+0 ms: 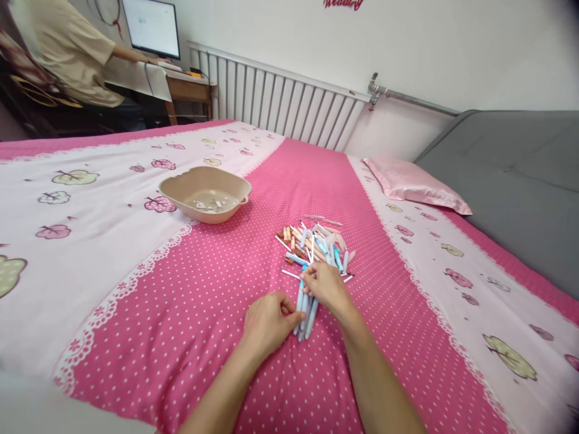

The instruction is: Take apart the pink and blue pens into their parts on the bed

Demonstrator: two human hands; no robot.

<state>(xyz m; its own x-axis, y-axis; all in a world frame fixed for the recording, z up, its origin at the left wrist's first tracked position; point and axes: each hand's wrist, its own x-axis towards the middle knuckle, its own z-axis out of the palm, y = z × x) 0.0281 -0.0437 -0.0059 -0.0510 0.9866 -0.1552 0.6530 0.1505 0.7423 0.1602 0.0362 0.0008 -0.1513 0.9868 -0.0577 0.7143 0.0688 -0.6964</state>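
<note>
Several pale blue and grey pens point(311, 318) lie side by side on the pink dotted bedspread. My left hand point(268, 320) is at their left side, fingers curled and thumb tip touching them near the lower ends. Over their upper ends, my right hand point(326, 286) is closed in a pinch on a pen; its fingers partly cover what they grip. Just beyond the hands is a loose pile of pen parts point(316, 241): white sticks, blue and pink barrels, brown pieces. A white stick point(290, 274) pokes out left of the right hand.
A beige plastic basin point(205, 181) with small white bits inside stands on the bed to the left. A pink pillow point(414, 184) lies by the grey headboard point(511, 175). At the back left, a person point(67, 51) sits at a desk with a monitor point(151, 27).
</note>
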